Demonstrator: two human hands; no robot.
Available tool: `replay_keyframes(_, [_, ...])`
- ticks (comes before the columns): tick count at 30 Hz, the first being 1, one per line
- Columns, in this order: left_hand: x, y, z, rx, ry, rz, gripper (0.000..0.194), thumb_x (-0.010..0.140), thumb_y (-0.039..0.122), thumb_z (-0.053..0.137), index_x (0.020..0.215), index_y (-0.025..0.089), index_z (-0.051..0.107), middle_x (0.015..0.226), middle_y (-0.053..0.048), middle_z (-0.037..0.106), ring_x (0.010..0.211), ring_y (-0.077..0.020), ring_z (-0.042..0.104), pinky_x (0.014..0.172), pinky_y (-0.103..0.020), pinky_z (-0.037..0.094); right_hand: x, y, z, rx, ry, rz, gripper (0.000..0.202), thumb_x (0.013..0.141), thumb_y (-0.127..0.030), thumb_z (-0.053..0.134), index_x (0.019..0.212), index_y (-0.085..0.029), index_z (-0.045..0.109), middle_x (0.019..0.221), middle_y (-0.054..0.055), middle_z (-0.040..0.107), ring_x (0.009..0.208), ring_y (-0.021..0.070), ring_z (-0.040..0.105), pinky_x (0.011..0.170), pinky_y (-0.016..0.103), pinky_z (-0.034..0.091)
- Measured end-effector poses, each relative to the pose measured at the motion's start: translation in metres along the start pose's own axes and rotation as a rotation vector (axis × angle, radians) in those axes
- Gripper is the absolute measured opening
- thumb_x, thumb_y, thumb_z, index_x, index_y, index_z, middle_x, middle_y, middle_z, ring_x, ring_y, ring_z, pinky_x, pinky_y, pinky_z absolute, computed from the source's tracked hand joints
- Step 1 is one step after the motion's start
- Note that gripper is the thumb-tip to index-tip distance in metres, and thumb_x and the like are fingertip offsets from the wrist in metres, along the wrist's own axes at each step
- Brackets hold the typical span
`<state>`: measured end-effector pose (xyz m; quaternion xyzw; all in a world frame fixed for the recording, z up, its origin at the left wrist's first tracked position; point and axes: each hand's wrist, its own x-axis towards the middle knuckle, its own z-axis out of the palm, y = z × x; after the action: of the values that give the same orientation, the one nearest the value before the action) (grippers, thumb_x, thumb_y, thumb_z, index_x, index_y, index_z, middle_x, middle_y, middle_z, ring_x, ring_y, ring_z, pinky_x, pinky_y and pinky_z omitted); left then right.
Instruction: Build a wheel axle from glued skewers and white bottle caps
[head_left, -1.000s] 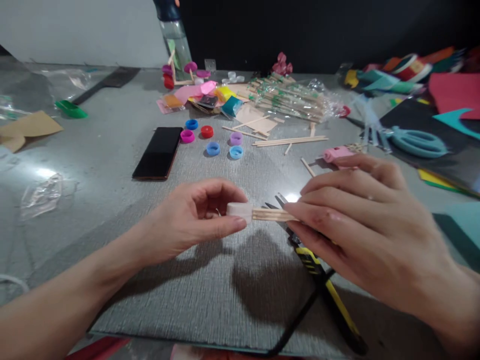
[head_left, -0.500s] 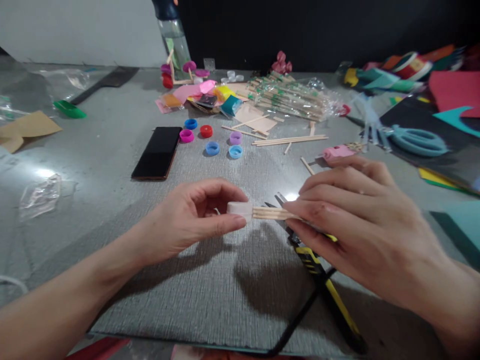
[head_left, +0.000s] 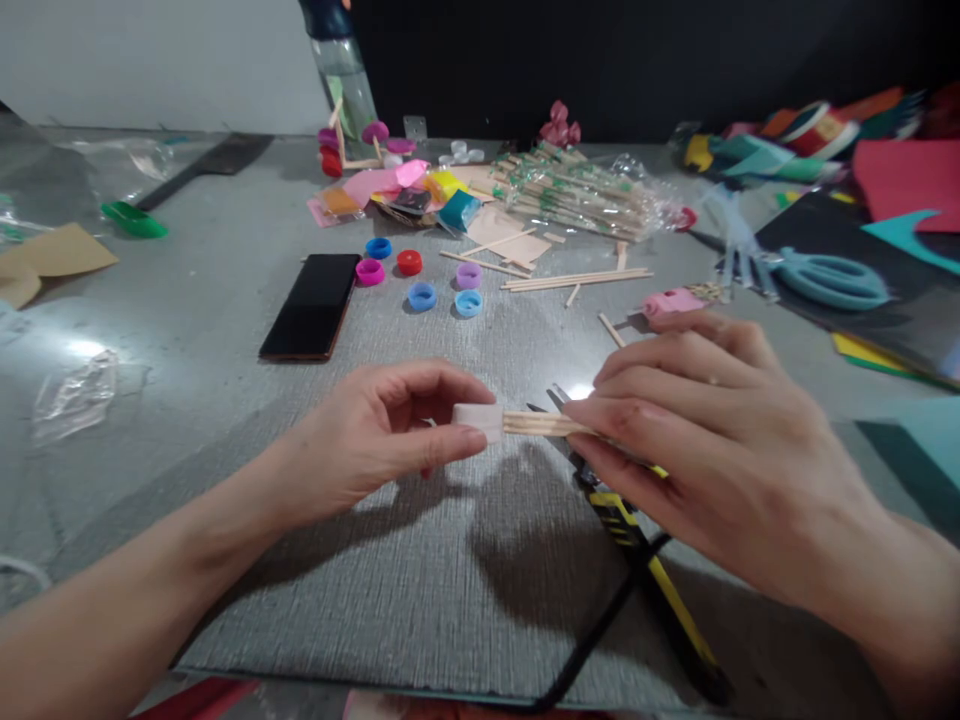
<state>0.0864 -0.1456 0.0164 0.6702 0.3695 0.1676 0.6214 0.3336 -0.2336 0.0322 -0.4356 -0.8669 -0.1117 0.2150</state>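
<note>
Between the thumb and fingers of my left hand (head_left: 405,425) is a small white block-like piece (head_left: 478,421); I cannot make out its exact kind. A few thin wooden sticks (head_left: 534,424), side by side, meet its right end. My right hand (head_left: 720,450) pinches the sticks' other end, which its fingers partly hide. Pliers with black and yellow handles (head_left: 660,590) lie on the table beneath my right hand, their jaws partly covered. The held pieces are raised above the table, with shadows below.
A phone (head_left: 311,306) lies left of several coloured bottle caps (head_left: 422,297). Loose sticks (head_left: 577,280) and a bag of sticks (head_left: 577,195) are farther back. Blue-handled scissors (head_left: 832,278) rest at right. A black cord (head_left: 600,635) crosses the pliers. A water bottle (head_left: 341,75) stands at the back.
Both hands keep the same grip on the white piece and sticks. The whole view has shifted very slightly; nothing else has visibly moved.
</note>
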Motion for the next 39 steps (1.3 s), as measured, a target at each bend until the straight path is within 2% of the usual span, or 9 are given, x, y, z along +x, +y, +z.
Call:
replay_keyframes(9, [0.002,-0.002,0.0,-0.012,-0.03,-0.031,0.023,0.085,0.031,0.076,0.106,0.021,0.072,0.068,0.002,0.067,0.057,-0.0084,0.057,0.047,-0.018,0.039,0.0,-0.001,0.003,-0.008,-0.012,-0.018,0.014,0.097,-0.019,0.062,0.092,-0.013,0.073,0.087,0.008,0.073,0.091,0.0281,0.066,0.09,0.052,0.046])
replay_keyframes(16, [0.005,-0.007,-0.002,0.058,-0.078,-0.022,0.028,0.089,0.039,0.072,0.109,0.02,0.072,0.079,-0.001,0.069,0.066,-0.0116,0.06,0.057,-0.023,0.047,0.001,0.003,0.011,0.046,-0.038,-0.014,0.017,0.098,-0.018,0.06,0.087,-0.013,0.072,0.085,0.007,0.072,0.088,0.0252,0.064,0.087,0.047,0.046])
replay_keyframes(20, [0.005,-0.009,-0.002,0.167,-0.066,-0.024,0.032,0.09,0.044,0.07,0.112,0.021,0.069,0.081,0.0,0.068,0.067,-0.0116,0.059,0.059,-0.025,0.046,0.001,0.004,0.019,0.062,-0.074,0.015,0.017,0.098,-0.018,0.059,0.087,-0.014,0.071,0.082,0.006,0.069,0.089,0.0257,0.063,0.088,0.047,0.043])
replay_keyframes(25, [0.006,-0.01,-0.003,0.341,-0.063,-0.003,0.028,0.092,0.049,0.066,0.1,0.021,0.067,0.078,0.001,0.068,0.069,-0.0133,0.059,0.061,-0.027,0.044,-0.002,0.001,0.026,0.09,-0.131,0.049,0.019,0.098,-0.017,0.056,0.085,-0.014,0.07,0.08,0.005,0.066,0.087,0.0252,0.062,0.088,0.046,0.042])
replay_keyframes(28, [0.008,-0.011,-0.004,0.463,-0.049,0.036,0.027,0.091,0.048,0.068,0.097,0.022,0.071,0.088,-0.001,0.069,0.076,-0.0149,0.061,0.066,-0.029,0.044,-0.003,-0.002,0.029,0.113,-0.154,0.065,0.02,0.098,-0.018,0.056,0.085,-0.014,0.069,0.08,0.005,0.064,0.087,0.0249,0.061,0.087,0.046,0.042])
replay_keyframes(32, [0.009,-0.007,-0.009,0.492,-0.103,0.036,0.028,0.089,0.047,0.07,0.099,0.021,0.07,0.091,-0.001,0.069,0.077,-0.0155,0.06,0.069,-0.03,0.043,-0.003,-0.005,0.03,0.125,-0.168,0.067,0.018,0.097,-0.017,0.057,0.082,-0.014,0.068,0.079,0.004,0.063,0.086,0.0243,0.059,0.087,0.045,0.041])
replay_keyframes(36, [0.007,-0.003,-0.014,0.62,-0.168,0.066,0.035,0.079,0.044,0.081,0.102,0.021,0.069,0.092,0.0,0.068,0.08,-0.0167,0.058,0.071,-0.03,0.042,-0.002,-0.009,0.029,0.125,-0.146,0.059,0.018,0.096,-0.016,0.058,0.082,-0.014,0.068,0.078,0.004,0.063,0.085,0.0241,0.059,0.086,0.045,0.042])
replay_keyframes(39, [0.004,-0.005,-0.014,0.709,-0.168,0.126,0.026,0.084,0.04,0.076,0.098,0.021,0.067,0.092,0.0,0.066,0.081,-0.017,0.057,0.072,-0.031,0.04,-0.001,-0.013,0.029,0.137,-0.14,0.068,0.021,0.098,-0.017,0.055,0.083,-0.013,0.069,0.079,0.004,0.064,0.085,0.024,0.06,0.087,0.045,0.042])
